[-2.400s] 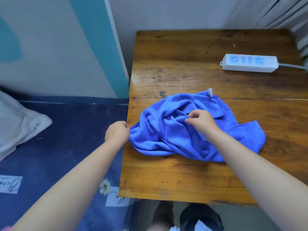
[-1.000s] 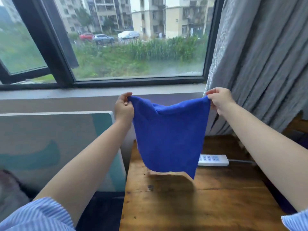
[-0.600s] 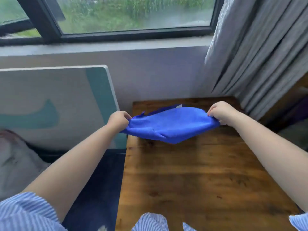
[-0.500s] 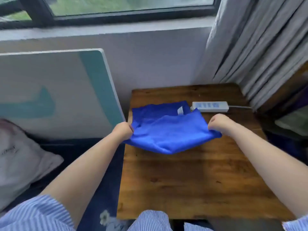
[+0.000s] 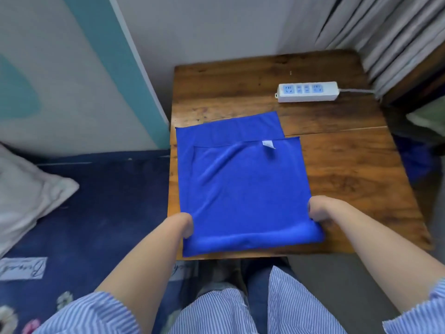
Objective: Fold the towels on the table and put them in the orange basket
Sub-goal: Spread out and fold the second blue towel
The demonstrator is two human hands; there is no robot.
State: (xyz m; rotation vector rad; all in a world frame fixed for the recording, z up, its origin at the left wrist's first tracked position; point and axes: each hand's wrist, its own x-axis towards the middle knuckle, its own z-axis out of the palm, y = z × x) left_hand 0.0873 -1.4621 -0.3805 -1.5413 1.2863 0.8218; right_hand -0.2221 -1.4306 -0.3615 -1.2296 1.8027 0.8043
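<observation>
At the bench's (image 5: 337, 169) near edge, a blue towel (image 5: 243, 189) folded once is gripped at its near corners by the left hand (image 5: 185, 224) and right hand (image 5: 317, 209); its upper layer is seen skewed off the lower, so an uneven fold is risked; beyond, a power strip (image 5: 308, 91) is seen; no orange basket is shown

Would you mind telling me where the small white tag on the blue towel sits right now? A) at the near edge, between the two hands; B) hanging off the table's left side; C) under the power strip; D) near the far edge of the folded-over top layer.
D: the white tag lies at the far edge of the blue towel's top layer, away from the left hand and the right hand.
</observation>
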